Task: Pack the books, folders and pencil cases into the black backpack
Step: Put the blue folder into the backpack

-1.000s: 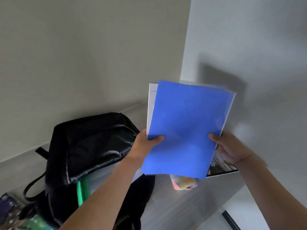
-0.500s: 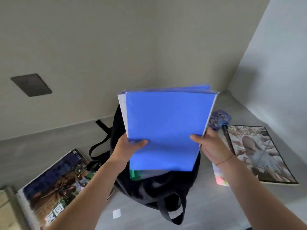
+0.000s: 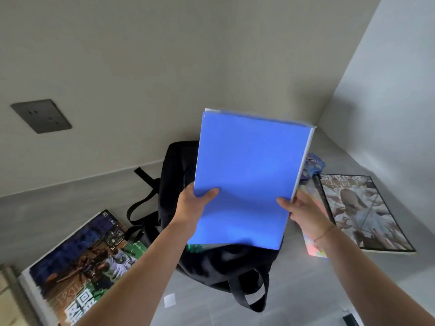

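Blue folder stack (image 3: 249,175) sits upright over the open black backpack (image 3: 219,262), long axis near vertical, top tipped slightly away, bottom edge at the mouth. Left hand (image 3: 190,205) and right hand (image 3: 303,208) pinch its lower side edges, thumbs on the front face, fingers behind. I'd keep the stack square, lower it straight down, clear of the green item (image 3: 193,248) inside.

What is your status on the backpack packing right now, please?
Both hands, left and right, grip the blue folder. Folder upright over the open black backpack. Green item already inside. Two magazines on the table.
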Available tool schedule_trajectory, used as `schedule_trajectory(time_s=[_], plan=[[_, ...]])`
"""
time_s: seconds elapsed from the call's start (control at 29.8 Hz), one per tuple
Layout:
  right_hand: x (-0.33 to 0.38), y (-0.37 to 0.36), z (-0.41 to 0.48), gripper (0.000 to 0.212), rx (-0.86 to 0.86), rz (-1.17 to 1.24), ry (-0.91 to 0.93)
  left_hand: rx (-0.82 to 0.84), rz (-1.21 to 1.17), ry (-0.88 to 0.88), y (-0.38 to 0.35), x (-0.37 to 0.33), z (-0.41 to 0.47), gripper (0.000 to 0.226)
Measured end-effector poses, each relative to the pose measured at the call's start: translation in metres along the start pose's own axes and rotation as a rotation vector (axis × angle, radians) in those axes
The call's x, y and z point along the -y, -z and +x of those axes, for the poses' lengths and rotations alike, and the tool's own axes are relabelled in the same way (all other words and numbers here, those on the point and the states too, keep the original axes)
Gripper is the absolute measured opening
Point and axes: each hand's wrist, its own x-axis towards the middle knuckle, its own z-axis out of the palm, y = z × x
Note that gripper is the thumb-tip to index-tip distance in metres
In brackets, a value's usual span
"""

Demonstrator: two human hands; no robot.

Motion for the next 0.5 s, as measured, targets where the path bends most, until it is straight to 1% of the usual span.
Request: schedule_trajectory(time_s=[0.07, 0.1, 0.17, 0.2, 0.23, 0.3, 0.34, 0.37, 0.4, 0.44, 0.47, 0.5], plan=[[0.013, 0.005, -0.001, 0.063, 0.003, 0.006, 0.013, 0.009, 0.003, 0.000, -0.004, -0.013, 0.001, 0.015], [0.019, 0.006, -0.002, 0.057, 0.009, 0.025, 0.025, 0.019, -0.005, 0.007, -0.006, -0.020, 0.001, 0.014], [0.024, 0.009, -0.006, 0.035, 0.028, 0.093, 0.041, 0.060, -0.032, 0.050, -0.009, -0.027, 0.000, 0.012], [0.023, 0.009, -0.010, 0.029, 0.031, 0.116, 0.032, 0.080, -0.028, 0.089, -0.010, -0.026, -0.001, 0.012], [0.019, 0.010, -0.015, 0.028, 0.034, 0.124, 0.009, 0.097, -0.003, 0.132, -0.010, -0.022, -0.004, 0.014], [0.001, 0.012, -0.025, 0.031, 0.004, 0.117, -0.063, 0.136, 0.129, 0.190, -0.009, -0.004, -0.008, 0.022], [-0.010, 0.015, -0.030, 0.032, -0.023, 0.103, -0.109, 0.151, 0.256, 0.184, -0.007, 0.007, -0.009, 0.027], [-0.020, 0.019, -0.036, 0.031, -0.054, 0.092, -0.152, 0.149, 0.410, 0.148, -0.003, 0.017, -0.010, 0.033], [-0.031, 0.023, -0.043, 0.029, -0.081, 0.081, -0.190, 0.115, 0.553, 0.074, 0.003, 0.026, -0.008, 0.037], [-0.039, 0.026, -0.051, 0.030, -0.111, 0.064, -0.231, 0.064, 0.689, -0.032, 0.010, 0.033, -0.004, 0.035], [-0.045, 0.029, -0.059, 0.044, -0.125, 0.037, -0.264, 0.009, 0.855, -0.174, 0.019, 0.039, 0.001, 0.032], [-0.051, 0.034, -0.068, 0.065, -0.110, 0.008, -0.296, -0.013, 1.051, -0.325, 0.027, 0.043, 0.006, 0.033]])
